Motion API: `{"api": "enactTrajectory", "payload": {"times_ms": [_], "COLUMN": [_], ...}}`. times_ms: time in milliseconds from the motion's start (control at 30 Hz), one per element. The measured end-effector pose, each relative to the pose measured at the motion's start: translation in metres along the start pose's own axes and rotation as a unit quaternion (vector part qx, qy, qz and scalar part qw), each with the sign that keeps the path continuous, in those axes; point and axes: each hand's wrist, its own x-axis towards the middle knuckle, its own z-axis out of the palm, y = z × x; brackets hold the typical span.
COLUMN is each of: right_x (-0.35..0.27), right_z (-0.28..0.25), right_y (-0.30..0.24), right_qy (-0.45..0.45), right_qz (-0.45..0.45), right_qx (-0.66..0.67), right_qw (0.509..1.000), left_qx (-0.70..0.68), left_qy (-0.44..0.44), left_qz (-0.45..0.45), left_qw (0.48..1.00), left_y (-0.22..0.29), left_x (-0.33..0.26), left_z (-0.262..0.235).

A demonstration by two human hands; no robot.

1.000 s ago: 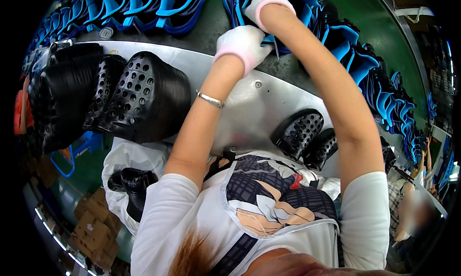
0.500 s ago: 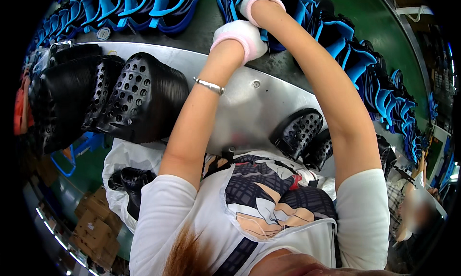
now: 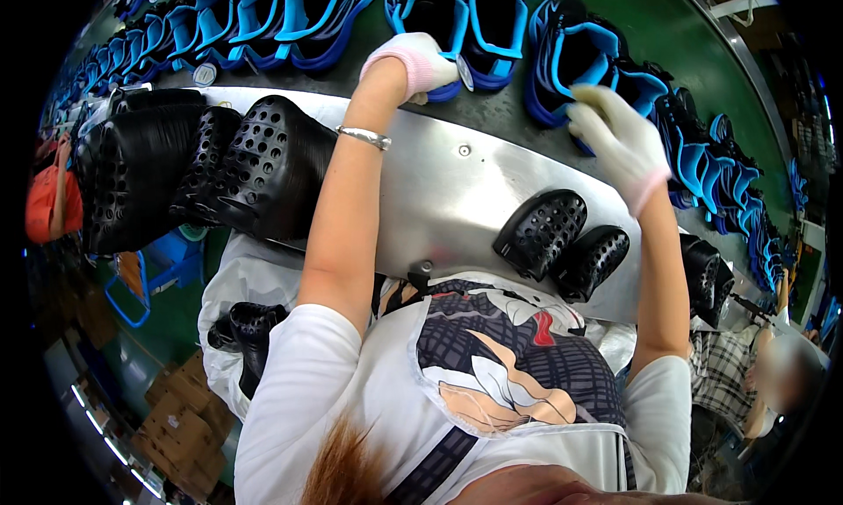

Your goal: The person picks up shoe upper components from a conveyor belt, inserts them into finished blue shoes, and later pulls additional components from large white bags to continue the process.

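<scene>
My left hand (image 3: pixel 408 64), in a white glove with a pink cuff, grips the heel of a black shoe with light-blue lining and a blue sole (image 3: pixel 430 20). Beside its fingers is a small white tag (image 3: pixel 464 74); what holds the tag is hard to make out. The pair's other shoe (image 3: pixel 496 22) stands close on the right. My right hand (image 3: pixel 619 140), also gloved, is by the heel of another blue-and-black shoe (image 3: pixel 575 53). Its fingers are bent and apart, and I cannot tell whether they touch the shoe.
Rows of similar shoes (image 3: pixel 237 22) curve away on both sides along a dark belt (image 3: pixel 500 114). Black perforated shoe inserts are stacked (image 3: pixel 263 162) on the left of the metal ledge (image 3: pixel 439 189); two more inserts (image 3: pixel 544 233) lie near my body. Another person (image 3: pixel 738 373) is at right.
My hands have moved apart: the right came back and to the right from the far pair, while the left shifted slightly left. The pair between them now shows fully.
</scene>
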Motion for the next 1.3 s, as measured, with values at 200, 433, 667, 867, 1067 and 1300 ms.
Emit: {"api": "enactTrajectory", "payload": {"times_ms": [200, 433, 667, 867, 1067, 1300], "right_x": [-0.092, -0.165, -0.189, -0.203, -0.205, -0.195], "right_z": [-0.019, -0.008, 0.006, 0.022, 0.043, 0.017], "right_y": [0.051, 0.076, 0.087, 0.107, 0.113, 0.101], "right_qy": [0.024, -0.017, -0.006, 0.041, 0.095, 0.067], "right_qz": [0.083, 0.075, 0.075, 0.079, -0.006, 0.063], "right_qx": [-0.03, -0.133, -0.203, -0.135, -0.174, -0.073], "right_qw": [0.996, 0.988, 0.976, 0.987, 0.98, 0.993], "left_qx": [-0.018, 0.19, 0.135, 0.087, 0.106, 0.064], "left_qy": [0.062, 0.471, 0.356, 0.382, 0.308, 0.279], "left_qz": [0.035, 0.054, 0.196, 0.061, 0.132, 0.185], "left_qw": [0.997, 0.86, 0.904, 0.918, 0.936, 0.94], "left_y": [-0.02, -0.007, 0.017, 0.028, 0.047, 0.052], "left_x": [0.006, -0.012, 0.024, 0.031, 0.018, -0.011], "left_z": [0.001, 0.013, 0.048, 0.059, 0.071, 0.098]}}
